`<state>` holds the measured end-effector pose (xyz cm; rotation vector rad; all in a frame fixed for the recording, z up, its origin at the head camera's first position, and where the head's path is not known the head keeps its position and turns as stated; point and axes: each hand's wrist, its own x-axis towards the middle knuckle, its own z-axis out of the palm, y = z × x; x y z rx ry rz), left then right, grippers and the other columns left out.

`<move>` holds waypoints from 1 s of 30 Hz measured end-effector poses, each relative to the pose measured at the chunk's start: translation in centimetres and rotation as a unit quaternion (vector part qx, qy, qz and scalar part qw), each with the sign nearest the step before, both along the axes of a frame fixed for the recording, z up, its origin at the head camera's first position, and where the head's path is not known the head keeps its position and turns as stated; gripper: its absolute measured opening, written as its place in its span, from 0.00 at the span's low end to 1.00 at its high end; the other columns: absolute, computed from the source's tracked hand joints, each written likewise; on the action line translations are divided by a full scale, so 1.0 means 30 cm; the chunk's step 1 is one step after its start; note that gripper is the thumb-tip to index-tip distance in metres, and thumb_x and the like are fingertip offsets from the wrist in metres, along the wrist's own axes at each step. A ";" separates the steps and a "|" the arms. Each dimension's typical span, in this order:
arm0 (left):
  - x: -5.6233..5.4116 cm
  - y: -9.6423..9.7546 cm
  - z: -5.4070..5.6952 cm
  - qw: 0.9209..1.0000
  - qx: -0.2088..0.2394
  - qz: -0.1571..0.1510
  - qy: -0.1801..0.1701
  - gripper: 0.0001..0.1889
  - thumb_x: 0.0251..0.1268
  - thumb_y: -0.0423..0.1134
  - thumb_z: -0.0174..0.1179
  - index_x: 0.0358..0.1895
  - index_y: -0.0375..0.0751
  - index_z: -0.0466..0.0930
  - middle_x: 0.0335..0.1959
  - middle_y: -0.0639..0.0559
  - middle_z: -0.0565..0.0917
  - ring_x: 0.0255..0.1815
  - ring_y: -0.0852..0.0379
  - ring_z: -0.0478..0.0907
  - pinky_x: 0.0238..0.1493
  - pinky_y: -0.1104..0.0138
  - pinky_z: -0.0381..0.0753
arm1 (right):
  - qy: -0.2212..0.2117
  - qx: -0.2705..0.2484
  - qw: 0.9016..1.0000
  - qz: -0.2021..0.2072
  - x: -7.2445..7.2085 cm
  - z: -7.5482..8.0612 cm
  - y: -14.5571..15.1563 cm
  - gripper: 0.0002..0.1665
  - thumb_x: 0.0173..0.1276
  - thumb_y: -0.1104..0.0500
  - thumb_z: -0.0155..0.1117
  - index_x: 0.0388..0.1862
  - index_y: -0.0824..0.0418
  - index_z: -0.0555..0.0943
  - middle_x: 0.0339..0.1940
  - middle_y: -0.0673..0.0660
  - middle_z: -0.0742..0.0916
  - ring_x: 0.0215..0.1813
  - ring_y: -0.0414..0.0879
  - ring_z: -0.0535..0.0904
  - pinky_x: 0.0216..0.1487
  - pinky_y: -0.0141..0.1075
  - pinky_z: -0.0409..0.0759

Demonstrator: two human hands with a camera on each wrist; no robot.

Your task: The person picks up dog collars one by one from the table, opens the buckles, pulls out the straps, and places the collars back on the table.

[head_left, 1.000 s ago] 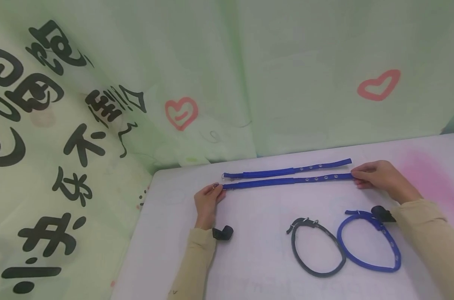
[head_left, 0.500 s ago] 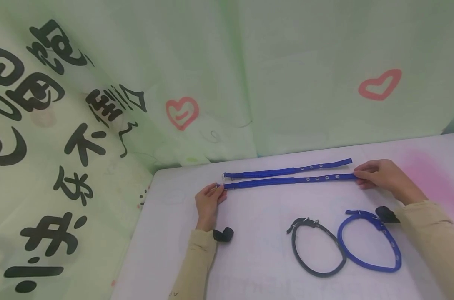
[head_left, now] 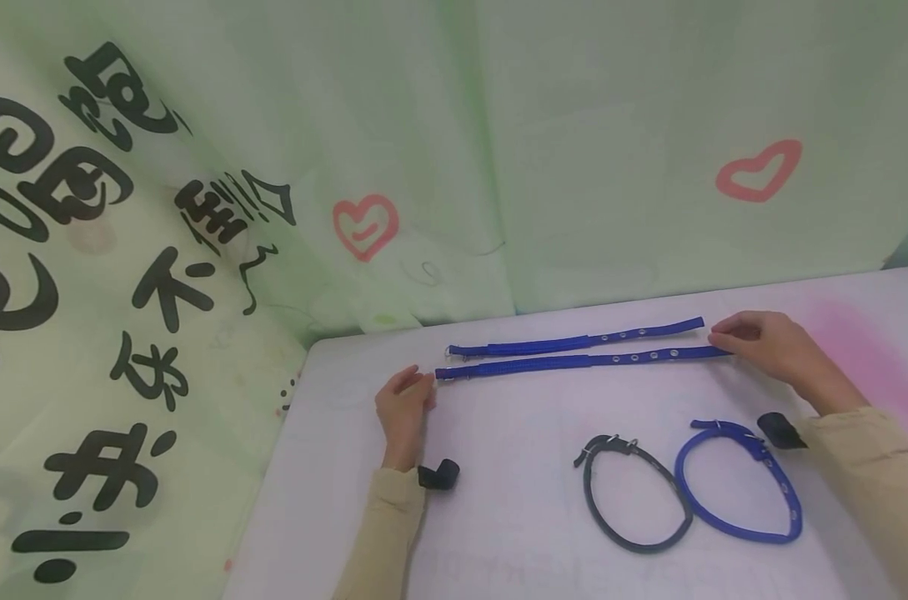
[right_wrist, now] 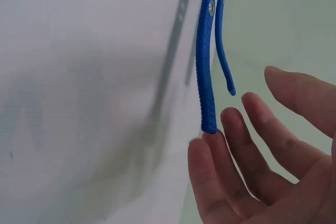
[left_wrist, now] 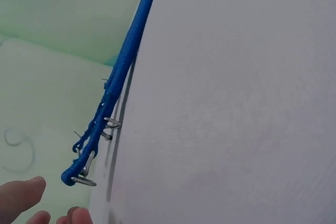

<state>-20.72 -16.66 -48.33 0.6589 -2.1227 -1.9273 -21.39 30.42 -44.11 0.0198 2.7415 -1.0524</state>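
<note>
Two blue pet collars lie stretched out side by side across the white table, buckle ends left and eyelet ends right. Beside the buckle end of the nearer collar [head_left: 529,365] is my left hand [head_left: 404,408], slightly apart from it with fingers loose. The left wrist view shows that collar's metal buckle and ring [left_wrist: 84,181] just beyond the fingertips. My right hand [head_left: 772,350] hovers at the other end, thumb and fingers spread around the collar's tip [right_wrist: 208,108] without gripping it. Farther back lies the second blue collar [head_left: 536,344], untouched.
Closer to me on the right, a black collar [head_left: 611,447] and another blue collar [head_left: 740,432] lie buckled into loops, touching each other. A green curtain [head_left: 574,167] with painted hearts hangs behind the table [head_left: 333,500].
Both hands have let go of the nearer blue collar. The left hand has drawn back to the left; the right has shifted slightly up and right. The loops have stayed put.
</note>
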 end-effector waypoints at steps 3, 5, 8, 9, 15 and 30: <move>0.013 0.000 0.020 1.000 -0.016 0.008 0.008 0.21 0.61 0.35 0.69 0.58 0.37 0.80 0.50 0.43 0.84 0.39 0.54 0.82 0.38 0.69 0.86 | 0.020 0.008 1.000 0.002 0.009 0.013 -0.007 0.33 0.77 0.45 0.54 0.60 0.74 0.73 0.60 0.80 0.74 0.63 0.76 0.65 0.58 0.71 0.66; 0.019 0.003 0.030 1.000 -0.017 0.011 0.017 0.21 0.61 0.35 0.69 0.57 0.35 0.80 0.50 0.42 0.84 0.41 0.54 0.82 0.38 0.69 0.86 | 0.032 0.014 0.999 0.001 0.017 0.023 -0.015 0.32 0.77 0.45 0.54 0.60 0.73 0.73 0.61 0.80 0.74 0.63 0.76 0.65 0.57 0.72 0.66; 0.032 0.017 0.052 0.999 -0.005 0.002 0.032 0.20 0.60 0.33 0.70 0.55 0.33 0.81 0.48 0.41 0.85 0.42 0.51 0.83 0.38 0.68 0.87 | 0.043 0.016 0.999 -0.002 0.034 0.039 -0.031 0.32 0.76 0.44 0.54 0.60 0.72 0.74 0.62 0.79 0.73 0.62 0.76 0.65 0.56 0.71 0.68; 0.038 0.024 0.060 0.999 -0.002 -0.004 0.033 0.19 0.60 0.34 0.70 0.55 0.33 0.81 0.48 0.41 0.85 0.42 0.51 0.84 0.38 0.67 0.87 | 0.045 0.016 0.999 -0.002 0.041 0.045 -0.038 0.32 0.76 0.44 0.54 0.60 0.71 0.74 0.62 0.79 0.74 0.62 0.75 0.66 0.55 0.71 0.70; 0.083 0.075 0.092 0.999 0.006 -0.048 0.023 0.18 0.60 0.34 0.70 0.52 0.34 0.83 0.45 0.44 0.86 0.40 0.51 0.85 0.39 0.66 0.87 | 0.069 0.010 0.997 0.018 0.085 0.069 -0.087 0.29 0.76 0.47 0.57 0.60 0.71 0.75 0.58 0.77 0.78 0.58 0.74 0.73 0.53 0.66 0.75; 0.186 0.216 0.114 0.987 -0.057 -0.147 0.002 0.15 0.59 0.41 0.71 0.49 0.43 0.85 0.43 0.52 0.87 0.40 0.57 0.85 0.42 0.66 0.87 | 0.136 -0.006 0.988 0.076 0.187 0.054 -0.214 0.21 0.70 0.59 0.65 0.55 0.72 0.78 0.50 0.70 0.84 0.53 0.64 0.80 0.51 0.56 0.81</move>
